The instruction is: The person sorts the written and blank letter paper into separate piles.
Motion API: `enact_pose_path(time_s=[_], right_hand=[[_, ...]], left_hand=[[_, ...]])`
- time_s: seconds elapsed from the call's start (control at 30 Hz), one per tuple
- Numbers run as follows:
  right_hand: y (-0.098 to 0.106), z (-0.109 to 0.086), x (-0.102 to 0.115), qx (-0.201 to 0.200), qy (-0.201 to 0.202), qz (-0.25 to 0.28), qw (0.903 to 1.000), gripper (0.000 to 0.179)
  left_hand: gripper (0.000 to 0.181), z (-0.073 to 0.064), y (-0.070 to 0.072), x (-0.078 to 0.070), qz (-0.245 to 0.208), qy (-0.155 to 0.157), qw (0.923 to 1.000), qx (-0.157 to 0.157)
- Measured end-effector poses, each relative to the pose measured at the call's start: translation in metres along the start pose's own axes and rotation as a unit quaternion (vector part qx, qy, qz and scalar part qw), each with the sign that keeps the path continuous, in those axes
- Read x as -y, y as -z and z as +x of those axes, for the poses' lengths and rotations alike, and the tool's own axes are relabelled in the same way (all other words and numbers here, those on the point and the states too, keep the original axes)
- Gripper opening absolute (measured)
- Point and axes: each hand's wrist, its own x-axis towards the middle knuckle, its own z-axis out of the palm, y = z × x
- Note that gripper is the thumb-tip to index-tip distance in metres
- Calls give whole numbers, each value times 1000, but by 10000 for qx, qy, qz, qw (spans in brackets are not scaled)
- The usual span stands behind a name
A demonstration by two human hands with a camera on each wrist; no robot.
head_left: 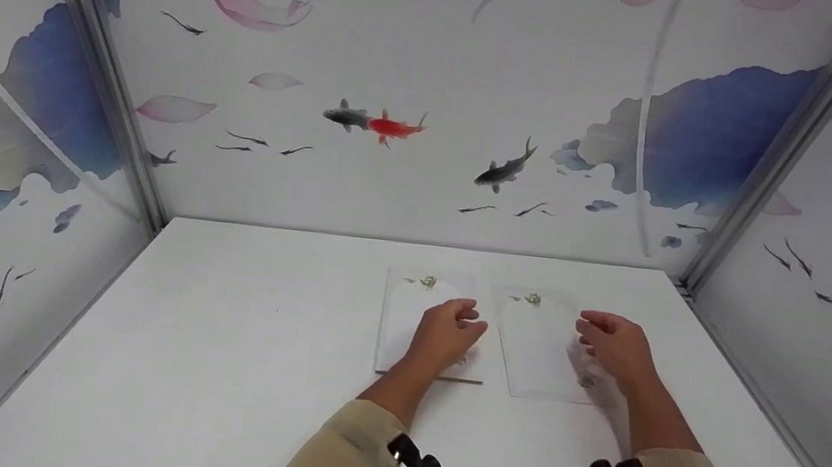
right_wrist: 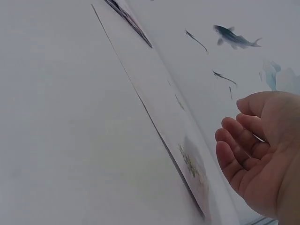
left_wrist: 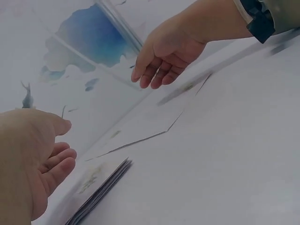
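Observation:
A thin stack of white printed sheets [head_left: 396, 330] lies on the table, its layered edge showing in the left wrist view. To its right lies a single white sheet [head_left: 537, 349] with a small floral print near the top and another near the bottom right corner. My left hand [head_left: 447, 334] hovers above the right part of the stack, fingers loosely bent and holding nothing. Over the right edge of the single sheet hovers my right hand [head_left: 617, 349]; in the right wrist view its fingers [right_wrist: 234, 140] curl loosely, apart from the paper.
The white table [head_left: 226, 337] is enclosed by white panels [head_left: 419, 196] printed with fish, petals and blue washes. Grey metal posts [head_left: 109, 86] stand at the back corners. Black wrist devices [head_left: 415, 459] sit at both beige sleeves [head_left: 344, 453].

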Motion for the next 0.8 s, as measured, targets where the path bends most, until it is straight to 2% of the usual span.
enact_pose_path(time_s=[0.23, 0.43, 0.6, 0.8], right_hand=[[-33, -2, 24, 248, 279, 50, 9993, 57], [-61, -8, 43, 370, 464, 55, 9982, 51], [-84, -11, 59, 412, 874, 17, 9953, 48], [-103, -12, 75, 534, 1151, 68, 9919, 48]], left_hand=[[47, 3, 44, 20, 262, -87, 9988, -408], [50, 3, 79, 36, 324, 197, 9963, -775], [51, 3, 103, 42, 436, 548, 9925, -1006], [52, 2, 128, 53, 459, 553, 9909, -1138]])
